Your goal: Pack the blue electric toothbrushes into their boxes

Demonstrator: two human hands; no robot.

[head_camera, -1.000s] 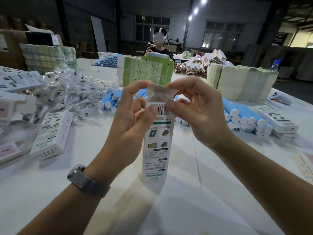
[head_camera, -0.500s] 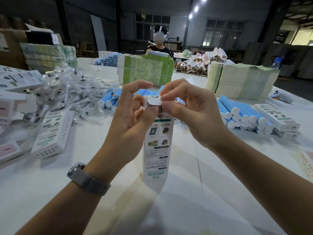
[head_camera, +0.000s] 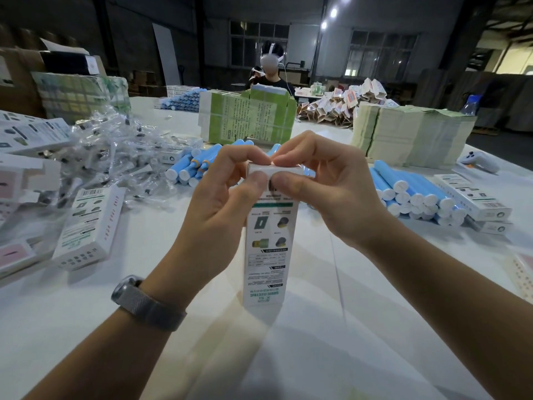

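A white toothbrush box (head_camera: 268, 249) stands upright on the white table (head_camera: 317, 356) in front of me. My left hand (head_camera: 219, 206) grips its top from the left, thumb on the front face. My right hand (head_camera: 323, 192) pinches the top from the right, fingertips pressing the lid flap down flat. What is inside the box is hidden. Blue toothbrush handles lie in one pile behind my hands (head_camera: 190, 168) and another pile at the right (head_camera: 415, 194).
Closed boxes lie at the left (head_camera: 89, 226) and right (head_camera: 473, 194). A heap of clear bagged brush heads (head_camera: 109, 157) is at left. Stacks of flat cartons (head_camera: 409, 134) and green sheets (head_camera: 248, 119) stand behind. A person sits across the table.
The lid flap stood up a second ago; my fingers have folded it over and pressed it down onto the top of the box. The box stays upright in place.
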